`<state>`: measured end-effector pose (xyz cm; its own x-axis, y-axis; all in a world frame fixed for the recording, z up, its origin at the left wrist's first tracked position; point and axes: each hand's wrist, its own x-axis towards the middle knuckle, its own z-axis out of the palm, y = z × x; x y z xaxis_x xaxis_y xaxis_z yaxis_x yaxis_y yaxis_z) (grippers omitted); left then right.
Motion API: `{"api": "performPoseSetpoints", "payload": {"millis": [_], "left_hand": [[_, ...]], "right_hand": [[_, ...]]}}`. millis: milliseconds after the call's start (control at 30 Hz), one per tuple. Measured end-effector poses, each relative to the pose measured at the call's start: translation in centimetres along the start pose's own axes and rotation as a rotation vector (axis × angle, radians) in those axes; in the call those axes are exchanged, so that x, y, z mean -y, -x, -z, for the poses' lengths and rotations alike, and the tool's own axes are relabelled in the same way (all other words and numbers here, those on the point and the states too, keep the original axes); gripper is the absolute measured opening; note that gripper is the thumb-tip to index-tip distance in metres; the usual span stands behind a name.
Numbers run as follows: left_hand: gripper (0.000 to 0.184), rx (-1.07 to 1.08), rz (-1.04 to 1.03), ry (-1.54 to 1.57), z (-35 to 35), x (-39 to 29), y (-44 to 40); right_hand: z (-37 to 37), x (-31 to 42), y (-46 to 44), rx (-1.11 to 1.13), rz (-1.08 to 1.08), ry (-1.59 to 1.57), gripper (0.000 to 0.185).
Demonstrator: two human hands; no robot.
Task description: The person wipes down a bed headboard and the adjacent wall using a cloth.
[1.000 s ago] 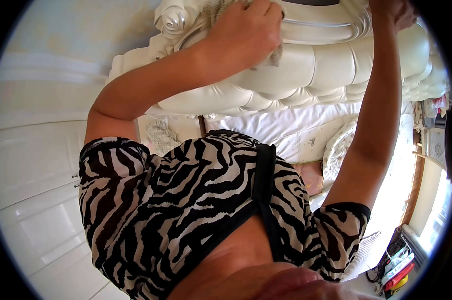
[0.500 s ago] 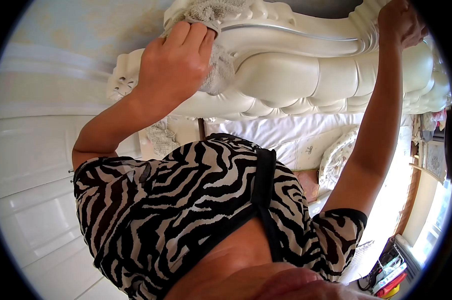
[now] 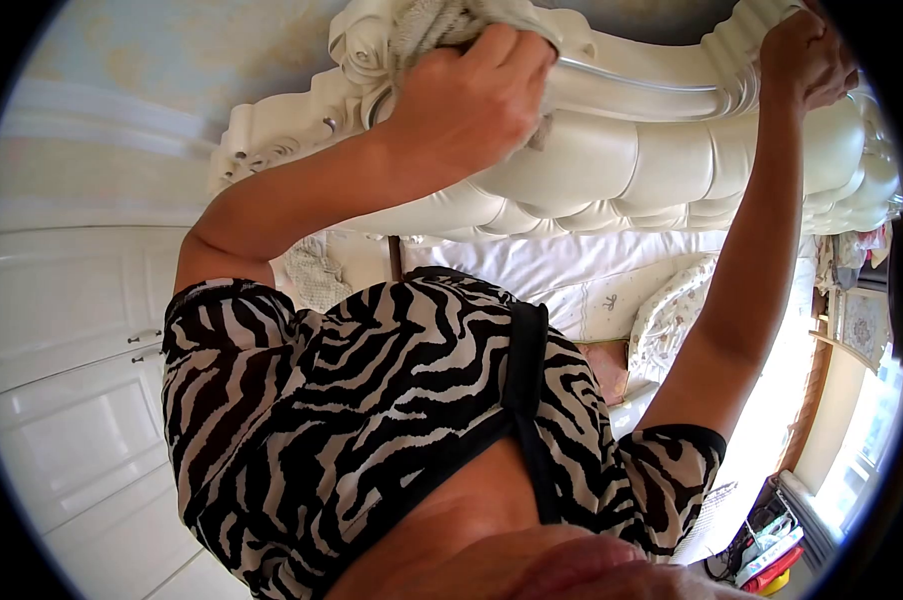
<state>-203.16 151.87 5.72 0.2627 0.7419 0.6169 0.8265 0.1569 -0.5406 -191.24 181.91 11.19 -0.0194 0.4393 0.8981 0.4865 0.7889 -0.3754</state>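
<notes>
My left hand (image 3: pixel 477 100) is closed round a grey, fluffy cloth (image 3: pixel 432 28), pressed against the carved upper trim of a cream headboard (image 3: pixel 582 150). Part of the cloth hangs below my fingers, and the palm side of the hand is hidden. Farther right, my right hand (image 3: pixel 807 65) has its fingers curled over the headboard's scrolled top edge. The headboard has a tufted, padded front and a thin silver line along its trim.
White bedding (image 3: pixel 562 265) lies below the headboard, with a round patterned cushion (image 3: pixel 662 300) on it. A second grey cloth (image 3: pixel 315 275) rests on the bedside surface. White cabinet doors (image 3: pixel 72 420) stand at the left. A rack with coloured items (image 3: pixel 772 555) is at lower right.
My left hand has moved right along the headboard's trim with the cloth, uncovering the carved scroll at the left. My right hand has stayed nearly in place.
</notes>
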Motion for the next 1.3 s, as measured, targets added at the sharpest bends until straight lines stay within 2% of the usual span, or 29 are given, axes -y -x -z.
{"api": "performPoseSetpoints", "payload": {"millis": [100, 233, 333, 400, 500, 600, 700, 733, 800, 833, 867, 900, 933, 967, 1033, 1100, 1133, 1200, 1233, 1300], "left_hand": [[0.052, 0.198, -0.013, -0.100, -0.1, -0.6, -0.8], [0.048, 0.250, 0.055, -0.014, 1.1, -0.1, -0.8], [0.046, 0.260, 0.095, 0.094, 1.8, 0.0, -1.1], [0.046, 0.279, 0.120, 0.189, 2.3, 0.0, -2.3], [0.038, 0.425, 0.196, 0.220, 2.6, 0.0, -3.4], [0.034, 0.500, 0.152, 0.432, 3.0, 2.6, -3.4], [0.038, 0.672, 0.388, 1.181, 6.3, 6.9, -2.4], [0.041, 0.595, 0.451, 1.192, 7.4, 7.9, -1.4], [0.046, 0.443, 0.590, 1.219, 9.6, 8.9, 1.0], [0.040, 0.160, 0.799, 1.245, 10.1, 9.0, 2.5], [0.034, -0.134, 0.997, 1.247, 10.4, 9.3, 3.9], [0.036, -0.275, 1.001, 1.052, 10.7, 10.6, 4.6], [0.038, -0.465, 1.076, 1.026, 11.2, 10.9, 4.4], [0.039, -0.620, 1.095, 0.974, 11.1, 11.4, 4.3], [0.041, -0.654, 1.017, 0.835, 10.3, 12.7, 5.9], [0.040, -0.315, 0.916, 0.889, 8.8, 13.5, 9.8], [0.039, -0.115, 0.952, 0.978, 6.8, 12.5, 10.7], [0.039, 0.042, 0.737, 0.994, 4.5, 9.5, 8.3], [0.041, -0.004, 0.488, 0.917, 4.2, 8.7, 5.8], [0.029, 0.117, 0.300, 0.780, 4.2, 9.8, 2.6]], "right_hand": [[-0.1, -0.3, -0.1, -0.003, 0.019, -0.005, 0.044], [0.1, -0.4, -0.3, 0.014, -0.012, -0.014, 0.044], [-0.5, 0.0, 0.1, -0.193, -0.015, 0.036, 0.028], [-0.6, 0.1, 0.2, -0.207, -0.020, 0.024, 0.028], [-0.5, 0.3, 0.1, -0.202, -0.036, 0.021, 0.028], [-0.5, 0.4, 0.1, -0.201, -0.041, 0.011, 0.028], [-0.2, -1.1, -0.1, -0.200, 0.052, -0.007, 0.028], [-0.3, -1.6, -0.1, -0.200, 0.098, -0.012, 0.028], [-1.2, -1.1, 0.1, -0.337, 0.138, 0.107, 0.025], [-1.5, -0.9, 0.1, -0.407, 0.161, 0.167, 0.025], [-1.1, -0.7, -0.1, -0.262, 0.086, 0.098, 0.030], [-0.2, -0.5, -0.3, -0.113, 0.014, 0.028, 0.036], [0.2, -0.4, -0.5, 0.035, -0.057, -0.043, 0.043], [-0.7, -2.0, -0.7, -0.018, -0.027, -0.083, 0.039], [-3.6, -6.0, -0.8, -0.125, 0.032, -0.176, 0.040], [-3.6, -4.4, -0.5, -0.231, 0.033, -0.083, 0.039], [-3.7, -4.9, -0.8, -0.240, 0.032, -0.032, 0.039], [-3.0, -5.0, -1.0, -0.158, 0.000, -0.031, 0.040], [-2.9, -4.8, -1.0, -0.168, 0.010, -0.029, 0.040], [-3.0, -4.9, -1.0, -0.193, 0.025, -0.018, 0.040]]}}
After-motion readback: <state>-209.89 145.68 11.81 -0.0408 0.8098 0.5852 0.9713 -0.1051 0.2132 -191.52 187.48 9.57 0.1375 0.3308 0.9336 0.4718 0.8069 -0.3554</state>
